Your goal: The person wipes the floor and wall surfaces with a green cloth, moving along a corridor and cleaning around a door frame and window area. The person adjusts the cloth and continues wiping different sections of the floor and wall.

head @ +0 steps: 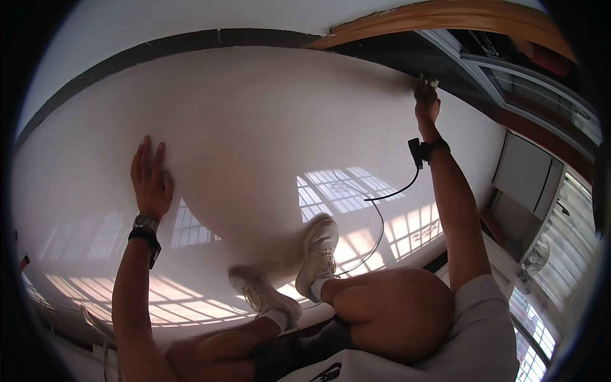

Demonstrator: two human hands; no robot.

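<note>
My left hand [152, 181] rests palm down on the pale, glossy floor [238, 124], its fingers spread and nothing in it. A watch [144, 221] and a black strap with a small device are on that wrist. At the upper right my right hand [426, 98] is closed around a crumpled, light-coloured cloth [432, 85], held at the floor's edge by the dark skirting. A black device [416, 153] is strapped to the right wrist, and a black cable [396, 193] runs from it towards my legs.
Dark skirting [181, 42] borders the floor along the wall. A wooden frame [444, 18] and a metal-framed sliding door [515, 81] stand at the upper right, a grey cabinet [525, 172] at the right. My pale shoes [321, 248] are on the floor, near a metal-legged item [98, 324] at lower left.
</note>
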